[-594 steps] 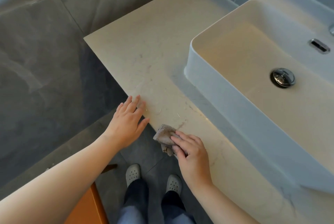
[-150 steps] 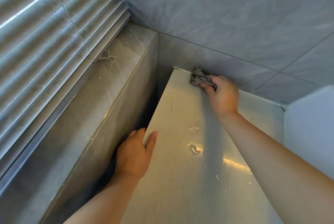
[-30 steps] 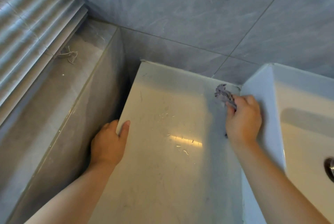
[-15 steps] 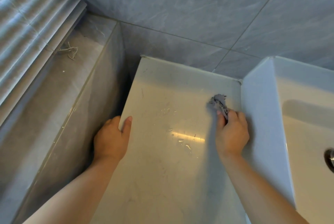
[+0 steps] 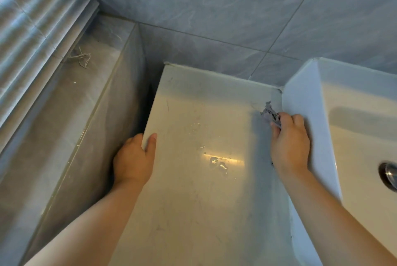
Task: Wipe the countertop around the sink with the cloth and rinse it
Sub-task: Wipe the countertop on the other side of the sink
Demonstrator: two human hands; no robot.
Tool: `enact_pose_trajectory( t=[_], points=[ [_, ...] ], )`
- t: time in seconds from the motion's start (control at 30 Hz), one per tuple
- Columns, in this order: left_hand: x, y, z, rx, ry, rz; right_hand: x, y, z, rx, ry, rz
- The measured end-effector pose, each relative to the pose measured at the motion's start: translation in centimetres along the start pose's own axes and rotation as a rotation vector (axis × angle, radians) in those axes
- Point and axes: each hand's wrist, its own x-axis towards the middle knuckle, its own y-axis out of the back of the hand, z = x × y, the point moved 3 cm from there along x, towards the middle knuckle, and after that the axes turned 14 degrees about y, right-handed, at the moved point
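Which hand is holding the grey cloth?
The right hand, beside the sink, grips the cloth; the left hand only grips the countertop edge.

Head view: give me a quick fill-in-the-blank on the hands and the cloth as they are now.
1. The right hand holds the cloth on the countertop, close against the outer wall of the ____.
2. The left hand grips the countertop's ____ edge.
3. Water drops lie ____ the two hands.
Missing: sink; left; between.
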Motion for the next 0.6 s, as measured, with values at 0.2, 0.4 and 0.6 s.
enact_pose_trajectory(
  t=[0.2,0.4,0.6],
  points=[
    [0.0,0.0,-0.1,-0.020,0.002,-0.015,-2.2,-2.4,0.2,0.020,-0.194,0.039],
    [0.0,0.0,-0.1,-0.041,-0.002,-0.030,-4.0,-2.9,-0.9,0.184,-0.287,0.157],
    [0.0,0.1,0.0,-0.013,-0.011,-0.015,-6.0,-3.1,-5.6,0.341,-0.153,0.099]
  ],
)
